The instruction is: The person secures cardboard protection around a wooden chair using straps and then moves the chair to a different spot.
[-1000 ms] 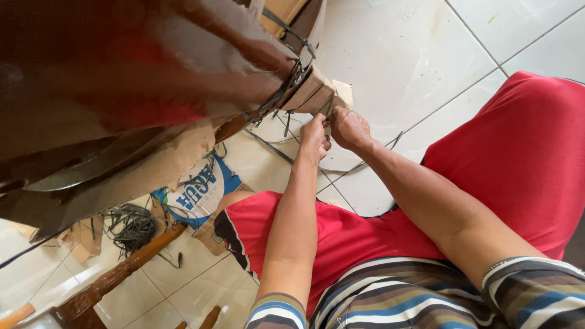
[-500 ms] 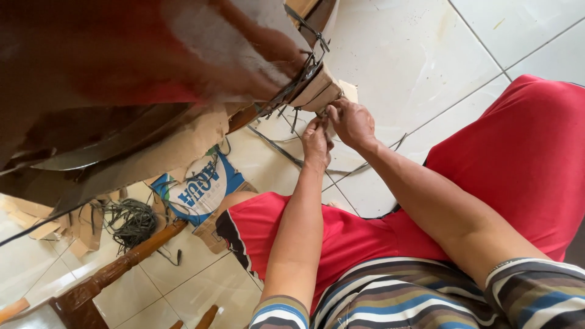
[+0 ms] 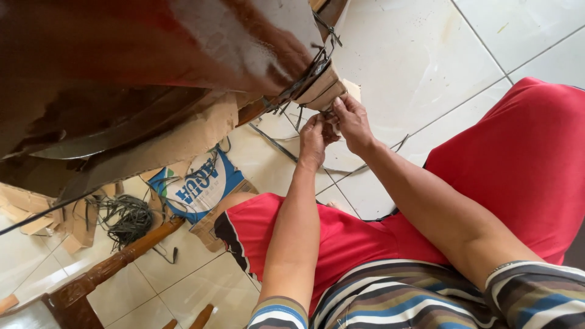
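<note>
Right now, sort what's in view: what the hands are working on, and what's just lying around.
In hand:
left hand and right hand, fingers at the cardboard-wrapped end
dark strapping bound round it
glossy brown furniture piece

Lying about:
coil of dark cord
printed cardboard box
cardboard scraps
carved wooden leg

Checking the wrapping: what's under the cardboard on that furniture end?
Dark string binds the cardboard, both hands at its lower edge. Glossy dark wood continues beside it; whatever's beneath stays covered.
</note>
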